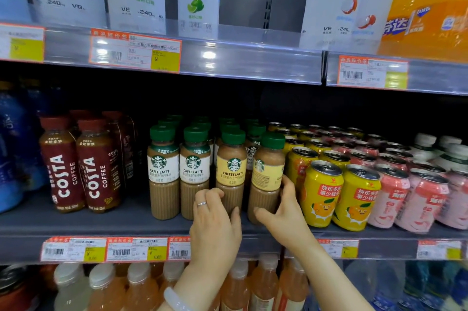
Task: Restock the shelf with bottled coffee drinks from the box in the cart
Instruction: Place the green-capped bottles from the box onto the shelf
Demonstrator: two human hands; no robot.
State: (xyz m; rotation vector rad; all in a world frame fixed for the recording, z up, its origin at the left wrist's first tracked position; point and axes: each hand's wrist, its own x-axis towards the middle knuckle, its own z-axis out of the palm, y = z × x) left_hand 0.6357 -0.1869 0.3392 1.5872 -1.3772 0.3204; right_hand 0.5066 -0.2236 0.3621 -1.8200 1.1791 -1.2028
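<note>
We face a shop shelf (76, 224) stocked with drinks. Both forearms reach up from below to its front edge. Our left hand (215, 222), ring on one finger, curls its fingers and thumb round the base of the cheese latte bottle (231, 174). Our right hand (281, 212) grasps the neighbouring bottle (268, 171), thumb low at its front and fingers round its right side; its label faces sideways. Yellow cans (321, 191) stand just beside it.
</note>
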